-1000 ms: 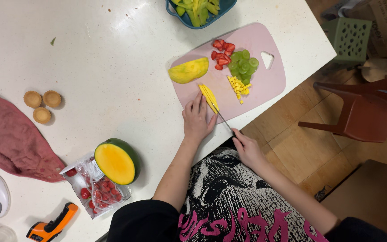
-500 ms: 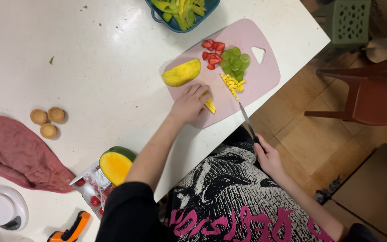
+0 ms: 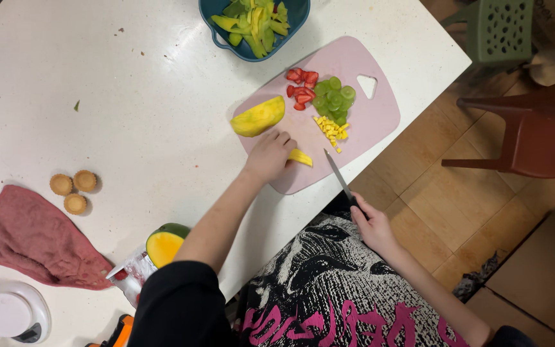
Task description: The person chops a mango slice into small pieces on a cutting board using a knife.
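White table, left hand pinning mango strip, right hand gripping knife

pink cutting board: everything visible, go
The pink cutting board is a flat, plastic-looking rounded rectangle with a triangular hanging hole near one corner, lying angled at the white table's edge. It carries a peeled mango half, strawberry pieces, green grape slices, yellow dice and a mango strip under the left hand.

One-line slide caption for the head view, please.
Left hand steadies a mango strip on the pink cutting board; right hand holds a knife.
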